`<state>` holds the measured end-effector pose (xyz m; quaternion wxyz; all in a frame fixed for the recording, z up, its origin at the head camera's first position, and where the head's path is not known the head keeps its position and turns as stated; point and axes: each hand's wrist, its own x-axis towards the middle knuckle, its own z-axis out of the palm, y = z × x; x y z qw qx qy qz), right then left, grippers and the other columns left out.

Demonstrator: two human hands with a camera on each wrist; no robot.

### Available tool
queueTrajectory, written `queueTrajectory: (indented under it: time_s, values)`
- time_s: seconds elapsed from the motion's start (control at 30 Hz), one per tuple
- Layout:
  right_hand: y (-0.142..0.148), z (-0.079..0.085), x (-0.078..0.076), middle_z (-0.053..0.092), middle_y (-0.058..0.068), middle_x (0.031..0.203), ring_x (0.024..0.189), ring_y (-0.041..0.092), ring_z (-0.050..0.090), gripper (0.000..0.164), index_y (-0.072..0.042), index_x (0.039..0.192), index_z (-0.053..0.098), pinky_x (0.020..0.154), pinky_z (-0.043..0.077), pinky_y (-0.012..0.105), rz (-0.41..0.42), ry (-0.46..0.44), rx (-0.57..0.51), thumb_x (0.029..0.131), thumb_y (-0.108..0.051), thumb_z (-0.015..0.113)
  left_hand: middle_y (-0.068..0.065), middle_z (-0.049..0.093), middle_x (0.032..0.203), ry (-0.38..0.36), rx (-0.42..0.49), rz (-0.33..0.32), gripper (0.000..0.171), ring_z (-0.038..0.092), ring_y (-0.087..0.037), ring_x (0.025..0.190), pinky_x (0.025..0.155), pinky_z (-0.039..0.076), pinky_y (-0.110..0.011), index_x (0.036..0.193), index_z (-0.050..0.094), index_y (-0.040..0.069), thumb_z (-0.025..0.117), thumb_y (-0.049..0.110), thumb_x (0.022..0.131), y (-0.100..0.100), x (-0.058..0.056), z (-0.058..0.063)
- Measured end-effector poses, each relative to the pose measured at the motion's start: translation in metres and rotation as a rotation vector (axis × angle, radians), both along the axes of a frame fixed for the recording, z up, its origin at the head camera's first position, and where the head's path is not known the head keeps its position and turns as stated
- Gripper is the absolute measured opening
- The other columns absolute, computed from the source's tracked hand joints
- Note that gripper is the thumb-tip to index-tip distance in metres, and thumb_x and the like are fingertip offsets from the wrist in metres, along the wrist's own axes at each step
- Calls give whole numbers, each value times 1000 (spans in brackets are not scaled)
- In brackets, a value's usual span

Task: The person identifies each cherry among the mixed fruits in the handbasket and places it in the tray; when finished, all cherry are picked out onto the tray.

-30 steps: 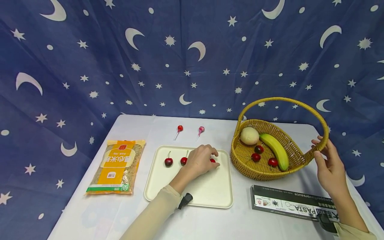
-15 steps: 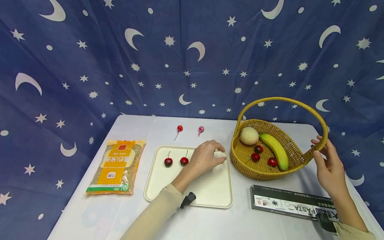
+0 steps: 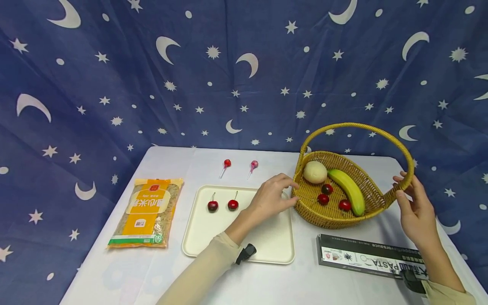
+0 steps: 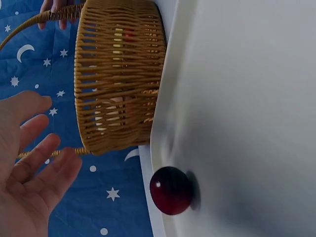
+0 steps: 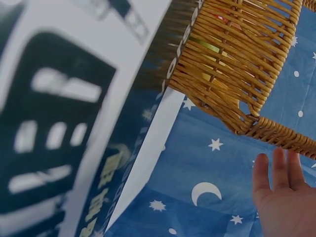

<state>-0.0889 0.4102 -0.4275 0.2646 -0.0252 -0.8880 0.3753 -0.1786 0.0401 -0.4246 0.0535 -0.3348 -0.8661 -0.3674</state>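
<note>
My left hand is over the right side of the cream tray, fingers bent and apart, at the left rim of the wicker basket. In the left wrist view the same hand holds nothing. A dark red cherry on the tray shows there, hidden by the hand in the head view. Two stemmed cherries, a left one and a right one, lie on the tray. My right hand holds the base of the basket handle, thumb in front and fingers behind.
The basket contains a banana, a pale round item and several cherries. Two lollipops, red and pink, lie behind the tray. A yellow food bag is at left, a black-and-white pasta box at front right.
My left hand has moved right across the tray to the basket's left rim. A cherry seen by its fingertips a second ago is hidden in the head view. The right hand stays on the handle.
</note>
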Motion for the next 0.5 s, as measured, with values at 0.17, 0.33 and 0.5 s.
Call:
queueTrajectory:
  time_s: [0.17,0.33,0.5]
  values:
    - [1,0,0,54,-30,144,125,-20,47,56,-24,165,39,96,38,-5,19,18,-9,112,-10,51,0,70,130,16,-3,-29,31,68,-18,121,102,57,-27,123,76,18,82,24,92,8,0,1]
    - [1,1,1,53,-30,143,125,-18,48,57,-21,165,39,96,38,-5,49,39,-19,111,-7,51,-3,63,141,23,1,-54,37,63,-20,132,114,52,-31,127,74,18,83,23,92,18,0,1]
    - [1,1,1,53,-31,141,125,-18,49,57,-21,165,40,95,39,-5,47,41,-18,111,-6,52,-3,62,143,5,-19,-81,38,61,-19,135,117,49,-29,128,74,19,82,25,92,30,0,3]
